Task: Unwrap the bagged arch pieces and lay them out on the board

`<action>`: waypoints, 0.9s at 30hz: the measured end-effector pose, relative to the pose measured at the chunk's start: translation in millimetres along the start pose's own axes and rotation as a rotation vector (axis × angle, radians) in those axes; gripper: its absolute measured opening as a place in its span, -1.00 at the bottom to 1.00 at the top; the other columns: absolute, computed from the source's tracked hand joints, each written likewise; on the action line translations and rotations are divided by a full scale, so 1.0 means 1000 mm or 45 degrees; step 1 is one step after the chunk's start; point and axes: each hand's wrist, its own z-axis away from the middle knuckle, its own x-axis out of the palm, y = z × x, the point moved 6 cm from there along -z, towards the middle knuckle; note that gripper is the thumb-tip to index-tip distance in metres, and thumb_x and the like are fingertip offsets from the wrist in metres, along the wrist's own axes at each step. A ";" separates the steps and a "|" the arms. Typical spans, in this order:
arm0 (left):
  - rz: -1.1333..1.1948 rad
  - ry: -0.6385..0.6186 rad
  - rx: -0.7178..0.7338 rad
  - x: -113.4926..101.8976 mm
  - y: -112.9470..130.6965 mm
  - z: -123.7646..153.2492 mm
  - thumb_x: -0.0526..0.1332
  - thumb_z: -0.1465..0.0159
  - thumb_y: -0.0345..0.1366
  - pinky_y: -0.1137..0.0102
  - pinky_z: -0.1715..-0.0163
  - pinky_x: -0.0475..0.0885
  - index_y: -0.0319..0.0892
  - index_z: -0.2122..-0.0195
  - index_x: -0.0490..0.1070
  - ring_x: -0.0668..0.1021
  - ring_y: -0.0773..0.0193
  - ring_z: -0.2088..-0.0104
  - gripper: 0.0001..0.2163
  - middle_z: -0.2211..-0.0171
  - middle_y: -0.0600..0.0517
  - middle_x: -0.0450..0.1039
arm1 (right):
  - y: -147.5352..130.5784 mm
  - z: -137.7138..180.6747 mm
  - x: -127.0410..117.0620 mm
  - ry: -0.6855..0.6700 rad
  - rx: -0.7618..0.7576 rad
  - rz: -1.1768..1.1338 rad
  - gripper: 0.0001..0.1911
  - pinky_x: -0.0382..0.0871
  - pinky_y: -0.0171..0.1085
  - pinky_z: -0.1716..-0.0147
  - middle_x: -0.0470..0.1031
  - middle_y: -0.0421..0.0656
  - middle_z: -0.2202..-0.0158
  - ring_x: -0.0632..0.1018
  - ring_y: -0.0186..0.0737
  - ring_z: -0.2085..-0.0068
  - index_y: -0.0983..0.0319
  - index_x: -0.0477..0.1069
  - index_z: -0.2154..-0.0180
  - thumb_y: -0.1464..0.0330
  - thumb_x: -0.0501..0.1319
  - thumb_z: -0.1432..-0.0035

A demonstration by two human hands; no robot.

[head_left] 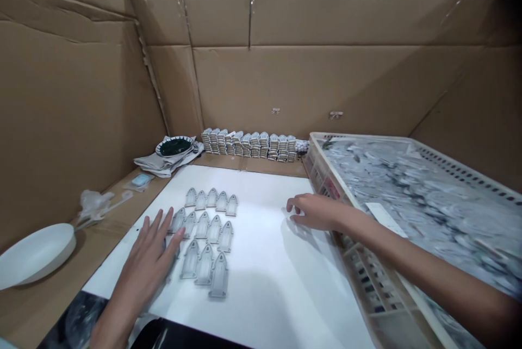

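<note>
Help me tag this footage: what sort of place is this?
Probably a workshop workstation: brown cardboard walls screen a flat white surface bearing rows of grey pointed pieces, beside a white perforated plastic crate.

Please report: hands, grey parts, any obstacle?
Left hand spread over left end of grey parts, partly hiding some. Right hand loosely curled over white board. Parts in three rows. Possible obstacle: crate beneath right forearm.

The small pieces [219, 275] look like translucent plastic with a smooth, faintly glossy finish. The white table [265, 294] is smooth with a soft sheen. The walls [326, 77] are matt, creased cardboard; the crate [377, 321] looks like hard plastic, the bag [93, 205] crumpled, thin film.
</note>
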 end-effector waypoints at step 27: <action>0.537 0.337 -0.069 0.008 0.005 0.032 0.00 -0.51 0.07 -0.07 -0.48 0.20 0.00 -0.35 0.37 0.14 0.00 -0.54 -0.50 -0.45 0.01 0.29 | -0.170 -0.065 0.018 -0.044 -0.328 0.153 -0.22 0.42 -0.11 0.21 0.58 0.05 -0.01 0.64 0.15 0.10 0.19 0.42 -0.19 -0.07 0.38 -0.04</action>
